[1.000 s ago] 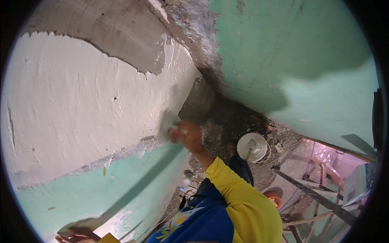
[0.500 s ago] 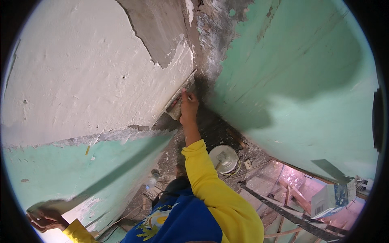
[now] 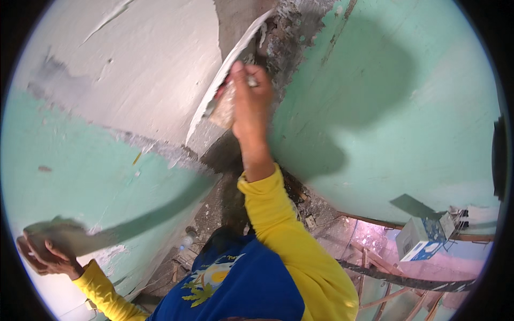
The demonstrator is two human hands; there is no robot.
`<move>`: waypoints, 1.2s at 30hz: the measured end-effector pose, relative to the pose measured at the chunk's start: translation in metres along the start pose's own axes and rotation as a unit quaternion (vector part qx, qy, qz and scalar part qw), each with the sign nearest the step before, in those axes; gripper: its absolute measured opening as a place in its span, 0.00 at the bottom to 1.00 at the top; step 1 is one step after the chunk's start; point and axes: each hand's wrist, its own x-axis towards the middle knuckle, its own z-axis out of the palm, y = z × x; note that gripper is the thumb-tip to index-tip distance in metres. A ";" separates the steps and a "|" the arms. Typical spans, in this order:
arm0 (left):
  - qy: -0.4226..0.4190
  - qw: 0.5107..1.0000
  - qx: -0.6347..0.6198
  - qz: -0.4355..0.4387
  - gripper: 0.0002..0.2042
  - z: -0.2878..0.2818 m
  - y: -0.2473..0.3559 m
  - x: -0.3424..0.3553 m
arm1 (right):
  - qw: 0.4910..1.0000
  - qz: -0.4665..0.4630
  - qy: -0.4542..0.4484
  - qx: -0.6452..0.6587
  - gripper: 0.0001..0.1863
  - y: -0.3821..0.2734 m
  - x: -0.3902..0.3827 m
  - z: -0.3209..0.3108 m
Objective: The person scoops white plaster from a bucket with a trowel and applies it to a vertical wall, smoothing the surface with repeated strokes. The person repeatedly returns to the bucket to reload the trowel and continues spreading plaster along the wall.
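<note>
My right hand [image 3: 249,93] grips a putty-smeared trowel [image 3: 222,112] against the left wall, beside a long raised ridge of white filler [image 3: 206,104] where the white coating [image 3: 123,69] borders bare grey render near the corner. Below the coating the wall is painted mint green [image 3: 128,198]. At the lower left my left hand [image 3: 48,254] is out near that wall, fingers spread, with nothing visible in it; whether it touches the wall I cannot tell. My yellow sleeves reach toward both hands.
A mint-green wall [image 3: 385,107] forms the right side of the corner. At the lower right a blue-and-white box [image 3: 420,238] sits above wooden and dark struts [image 3: 385,273]. A plastic bottle [image 3: 186,242] and debris lie on the stained floor [image 3: 211,208] around my body.
My right hand and the trowel have moved upward along the wall toward the top of the corner. My left hand appears higher in view. The white bucket seen earlier is now hidden.
</note>
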 end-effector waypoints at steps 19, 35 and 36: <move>-0.516 0.532 -0.671 -0.003 0.04 -0.021 0.410 -0.254 | 0.952 0.145 0.269 -0.023 0.21 0.210 -0.392 -0.410; -0.759 0.424 -0.425 0.252 0.21 -0.179 0.913 -0.643 | 0.800 0.306 0.507 0.099 0.23 0.328 -0.593 -0.558; -0.771 0.416 -0.397 0.274 0.23 -0.184 0.926 -0.648 | 0.818 0.324 0.475 0.014 0.23 0.329 -0.602 -0.560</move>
